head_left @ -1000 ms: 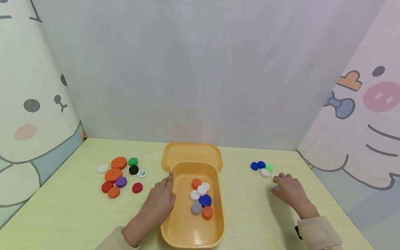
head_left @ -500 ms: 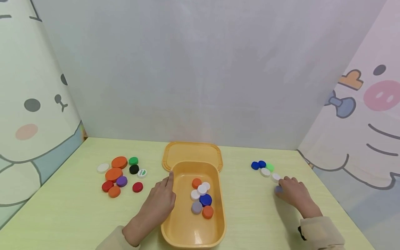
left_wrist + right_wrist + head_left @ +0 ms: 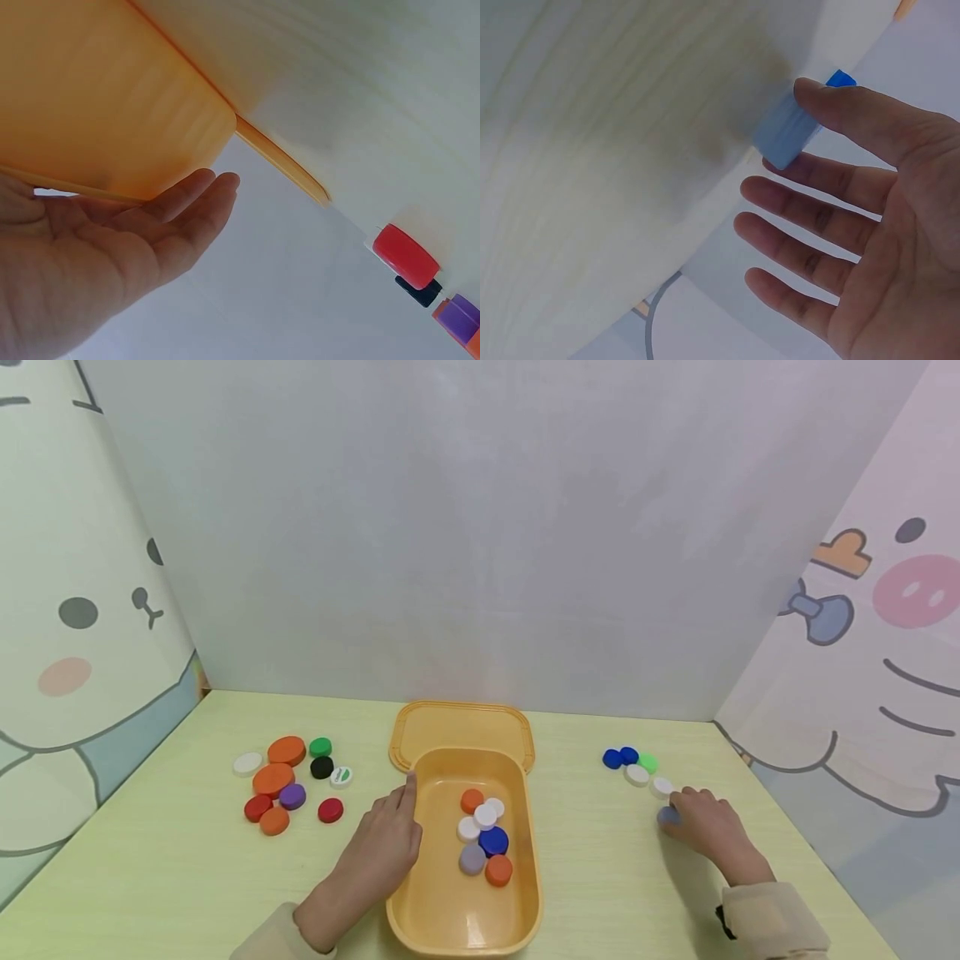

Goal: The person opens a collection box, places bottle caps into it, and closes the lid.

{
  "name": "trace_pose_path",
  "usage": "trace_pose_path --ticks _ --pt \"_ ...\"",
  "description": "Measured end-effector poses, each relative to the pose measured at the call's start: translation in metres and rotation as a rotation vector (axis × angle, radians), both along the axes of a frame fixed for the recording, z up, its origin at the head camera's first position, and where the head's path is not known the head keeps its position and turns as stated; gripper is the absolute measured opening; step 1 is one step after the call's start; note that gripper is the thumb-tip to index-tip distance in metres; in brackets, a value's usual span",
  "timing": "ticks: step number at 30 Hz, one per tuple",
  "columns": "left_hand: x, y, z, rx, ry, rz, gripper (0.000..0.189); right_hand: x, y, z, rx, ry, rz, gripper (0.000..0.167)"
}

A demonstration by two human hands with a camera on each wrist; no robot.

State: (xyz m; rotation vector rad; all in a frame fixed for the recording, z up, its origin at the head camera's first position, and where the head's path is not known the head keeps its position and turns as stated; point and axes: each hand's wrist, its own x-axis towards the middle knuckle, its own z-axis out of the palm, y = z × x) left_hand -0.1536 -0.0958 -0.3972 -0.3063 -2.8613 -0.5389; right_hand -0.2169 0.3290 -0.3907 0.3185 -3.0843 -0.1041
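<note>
A yellow-orange plastic box [image 3: 532, 893] stands in the middle of the table with several bottle caps inside, white, orange, blue and grey. My left hand [image 3: 381, 845] rests along its left rim, index finger straight. In the left wrist view the fingers [image 3: 206, 214] lie fairly straight beside the box wall. On the right, my right hand [image 3: 708, 828] pinches a pale blue-grey bottle cap [image 3: 667, 816] between thumb and index finger. The right wrist view shows this cap [image 3: 784, 131] standing on edge; the other fingers are spread. A white cap [image 3: 662, 787] lies just beyond that hand.
Behind the box lies its lid [image 3: 465, 724]. Blue caps [image 3: 620, 757], a light green cap [image 3: 648, 764] and a white cap [image 3: 637, 775] sit at the right. Several caps, including an orange cap [image 3: 273, 779] and a purple cap [image 3: 292, 797], are grouped left. A grey backdrop [image 3: 480, 543] closes the rear.
My right hand has shifted slightly right and toward me, uncovering the nearby white cap and more of the blue-grey one. The left hand and the box have stayed in place.
</note>
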Motion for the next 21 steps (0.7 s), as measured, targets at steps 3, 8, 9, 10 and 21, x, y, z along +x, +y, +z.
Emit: trace_pose_path --ticks 3,8,9,10,21 --pt "0.000 0.000 0.001 0.004 -0.007 0.001 0.057 0.000 -0.004 0.000 0.006 0.013 0.011 0.026" --pt "0.000 0.000 0.001 0.003 -0.006 0.004 0.057 0.002 -0.013 0.002 0.019 0.060 0.053 0.028" --pt "0.000 0.000 0.001 0.003 -0.005 0.004 0.057 0.003 -0.015 0.003 0.021 0.072 0.062 0.029" --pt "0.000 0.000 0.001 0.003 -0.004 0.004 0.057 0.003 -0.017 0.003 0.025 0.082 0.072 0.029" --pt "0.000 0.000 0.000 0.003 -0.005 0.005 0.057 0.009 -0.050 0.019 0.040 0.173 0.156 0.029"
